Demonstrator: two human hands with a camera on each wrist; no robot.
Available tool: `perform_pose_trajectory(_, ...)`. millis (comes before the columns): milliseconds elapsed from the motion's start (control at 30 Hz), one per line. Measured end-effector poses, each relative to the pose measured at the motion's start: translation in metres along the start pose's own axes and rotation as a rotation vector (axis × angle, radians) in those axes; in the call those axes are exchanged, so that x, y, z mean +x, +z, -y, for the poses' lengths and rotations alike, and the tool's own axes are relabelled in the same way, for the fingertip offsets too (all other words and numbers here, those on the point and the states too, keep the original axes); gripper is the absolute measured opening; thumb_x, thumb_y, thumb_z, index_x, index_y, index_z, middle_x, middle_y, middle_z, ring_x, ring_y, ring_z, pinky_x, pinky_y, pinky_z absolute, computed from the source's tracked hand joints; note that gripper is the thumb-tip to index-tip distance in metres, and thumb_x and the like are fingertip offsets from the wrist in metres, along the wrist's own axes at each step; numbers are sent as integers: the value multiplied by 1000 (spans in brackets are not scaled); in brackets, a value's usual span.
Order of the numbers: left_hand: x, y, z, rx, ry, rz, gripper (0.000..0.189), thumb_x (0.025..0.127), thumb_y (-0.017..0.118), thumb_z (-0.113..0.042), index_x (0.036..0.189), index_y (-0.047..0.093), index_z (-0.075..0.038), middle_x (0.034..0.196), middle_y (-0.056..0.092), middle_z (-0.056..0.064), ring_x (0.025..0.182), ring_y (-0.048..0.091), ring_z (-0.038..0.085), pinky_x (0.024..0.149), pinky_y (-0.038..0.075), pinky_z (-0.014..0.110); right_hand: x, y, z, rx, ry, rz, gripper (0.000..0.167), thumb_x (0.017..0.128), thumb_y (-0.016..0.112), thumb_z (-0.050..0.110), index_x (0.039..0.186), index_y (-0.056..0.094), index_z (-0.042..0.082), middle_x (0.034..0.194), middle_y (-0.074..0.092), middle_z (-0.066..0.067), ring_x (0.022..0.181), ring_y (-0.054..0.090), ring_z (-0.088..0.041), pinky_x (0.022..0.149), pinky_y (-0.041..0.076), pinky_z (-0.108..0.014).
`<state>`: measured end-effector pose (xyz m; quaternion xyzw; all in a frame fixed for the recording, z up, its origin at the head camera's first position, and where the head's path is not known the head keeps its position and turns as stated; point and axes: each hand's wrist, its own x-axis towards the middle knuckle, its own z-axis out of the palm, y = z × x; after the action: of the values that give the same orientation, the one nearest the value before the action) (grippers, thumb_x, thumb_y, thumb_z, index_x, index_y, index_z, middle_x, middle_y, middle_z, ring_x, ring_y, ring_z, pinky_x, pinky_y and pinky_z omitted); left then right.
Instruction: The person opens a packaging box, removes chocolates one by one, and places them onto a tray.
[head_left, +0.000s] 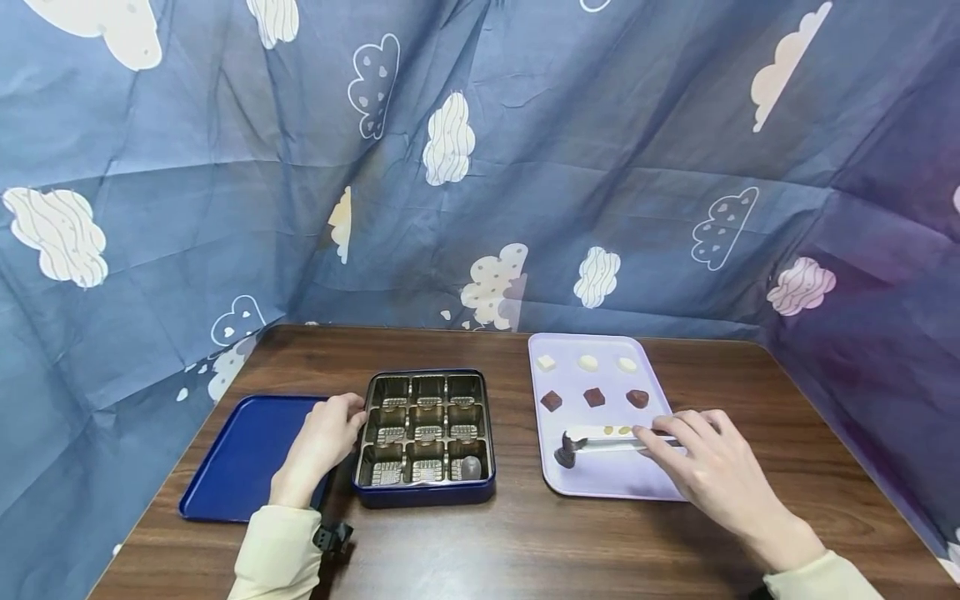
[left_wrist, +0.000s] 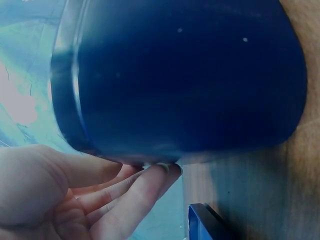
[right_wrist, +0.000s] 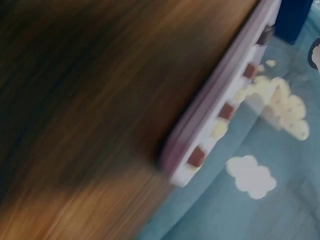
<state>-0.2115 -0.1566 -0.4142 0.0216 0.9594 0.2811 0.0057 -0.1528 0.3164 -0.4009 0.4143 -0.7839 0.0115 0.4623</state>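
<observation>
My right hand (head_left: 705,467) holds a pair of tongs (head_left: 611,446) with light arms, level over the lavender tray (head_left: 652,483). The tips of the tongs are at dark chocolate (head_left: 565,457) on the tray's left side. Behind it lie a row of brown chocolates (head_left: 594,397) and a row of white chocolates (head_left: 588,362). My left hand (head_left: 326,442) touches the left side of a blue tin (head_left: 427,495), its thumb and fingertips against the wall in the left wrist view. The tin has a gold divided insert; one dark round chocolate (head_left: 471,468) sits in its front right compartment.
A flat blue tray or lid (head_left: 247,458) lies on the wooden table (head_left: 517,550) left of the tin, partly under my left forearm. Patterned blue cloth (head_left: 420,225) hangs behind the table and along both sides.
</observation>
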Motion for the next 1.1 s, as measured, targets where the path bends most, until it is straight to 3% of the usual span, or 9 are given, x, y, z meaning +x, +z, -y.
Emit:
perform_pose_trajectory(167,-1,-2,0,11,11,-2,29,99,57,-10,123,61,6,112,68,20,91,67,32,78,52,49,-25,-5,-16,-28,-2,86,39,105,38,25,99,72,8,89,63,-8,75,57,-30,63,37,-46)
perform_pose_trajectory(433,0,0,2,-4,-3,7,29,99,58,-10,123,61,6,109,68,20,74,68,22,73,53,46,-52,-5,-35,-28,-23,181,41,102,31,19,101,71,7,92,62,-10,75,54,-32,63,36,-48)
perform_pose_trajectory(667,0,0,1,-38,-11,12,30,99,57,-10,124,60,6,107,69,20,63,66,16,67,54,42,-62,-1,-40,-20,-20,251,43,98,29,14,103,71,8,95,62,-10,76,53,-31,64,35,-48)
perform_pose_trajectory(1100,-2,-1,1,-49,-3,11,29,99,57,-9,123,60,6,105,69,19,64,66,16,65,54,41,-70,5,-41,-24,-46,265,45,97,27,13,103,71,9,94,61,-8,77,53,-31,64,35,-48)
